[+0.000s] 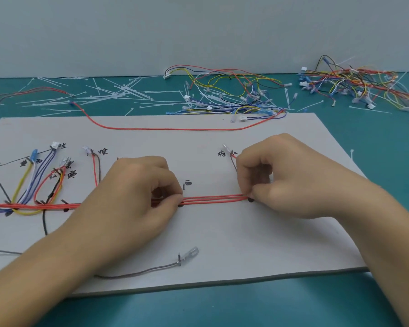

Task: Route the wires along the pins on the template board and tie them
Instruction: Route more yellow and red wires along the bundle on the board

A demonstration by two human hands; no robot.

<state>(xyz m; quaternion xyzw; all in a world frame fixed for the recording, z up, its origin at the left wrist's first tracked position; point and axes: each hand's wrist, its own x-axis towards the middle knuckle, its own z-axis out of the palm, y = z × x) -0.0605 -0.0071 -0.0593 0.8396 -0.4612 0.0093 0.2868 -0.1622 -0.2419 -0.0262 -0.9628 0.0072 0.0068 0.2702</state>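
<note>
A white template board [222, 244] lies flat in front of me, with black pins and handwritten labels. A bundle of red wires [213, 199] runs horizontally across its middle. My left hand [132, 197] pinches this bundle at a black pin near the centre. My right hand [269, 182] pinches the same bundle at a pin further right, where a red and a brown wire turn up to a terminal [225, 147]. At the left, yellow, blue, white, black and red wires [33, 185] fan up from the bundle to their connectors. A grey wire with a clear terminal [189, 254] lies loose near the front edge.
One long red wire [175, 129] loops across the back of the board. Loose white cable ties [118, 93] are scattered on the teal mat behind. Piles of coloured wire harnesses [234, 90] [354, 83] lie at the back centre and right. A grey wall stands behind.
</note>
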